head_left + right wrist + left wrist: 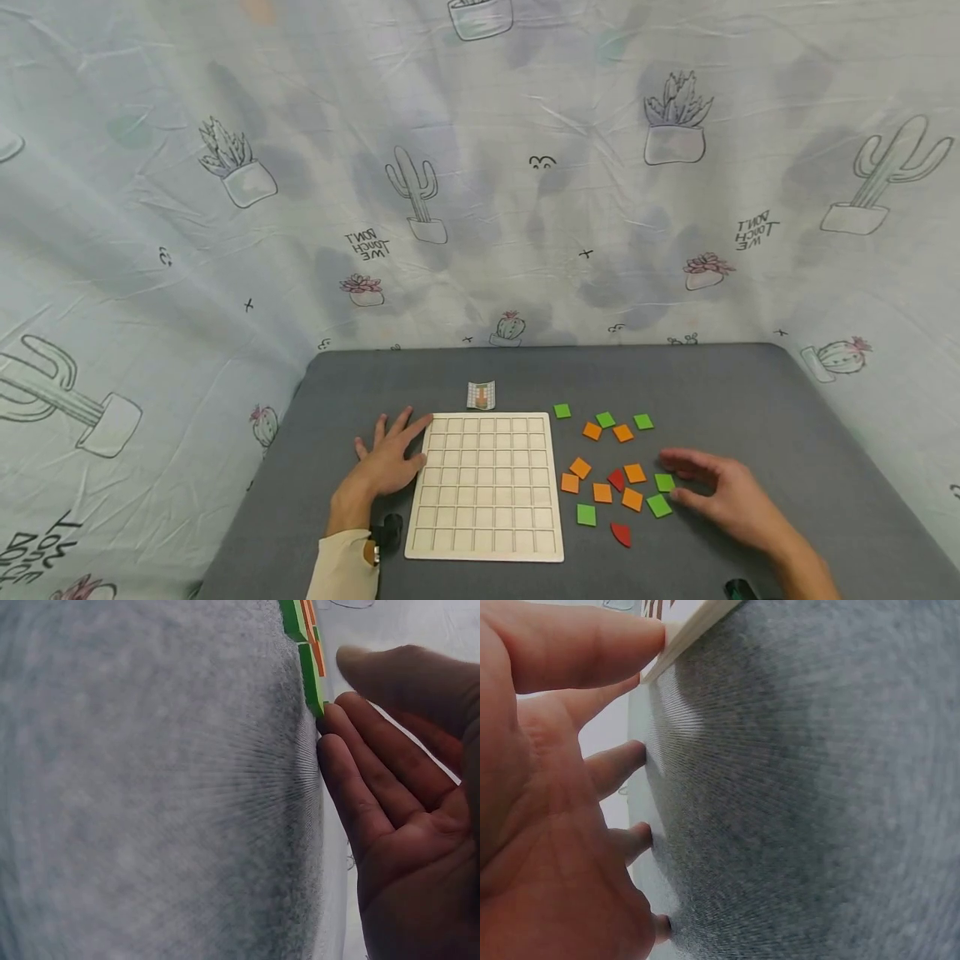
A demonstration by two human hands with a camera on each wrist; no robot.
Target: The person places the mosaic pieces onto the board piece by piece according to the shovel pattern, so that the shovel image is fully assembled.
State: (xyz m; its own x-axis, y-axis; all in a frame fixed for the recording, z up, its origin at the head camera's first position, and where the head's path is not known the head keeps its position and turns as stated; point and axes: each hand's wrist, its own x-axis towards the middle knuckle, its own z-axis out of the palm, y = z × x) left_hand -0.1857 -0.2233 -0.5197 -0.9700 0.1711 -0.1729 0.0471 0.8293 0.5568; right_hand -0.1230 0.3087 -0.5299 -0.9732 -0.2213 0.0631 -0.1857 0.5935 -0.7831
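Note:
A pale wooden grid board [486,487] lies flat on the grey table. My left hand [390,462] rests at its upper left side, fingers spread, with the thumb and index finger at the board's edge; in the left wrist view the thumb [592,645] meets that edge. To the right of the board, my right hand [723,496] is low over the table, its fingers loosely bent and holding nothing. Its fingertips are right by two green square tiles, one upper [664,482] and one lower [659,506]. The right wrist view shows a green tile [311,679] just past the fingertips.
Several orange square tiles [602,492], more green ones [586,514] and two red quarter-round pieces [621,534] are scattered right of the board. Behind the board lies a small printed card [481,396]. A cactus-print cloth [510,208] hangs around the table [405,371].

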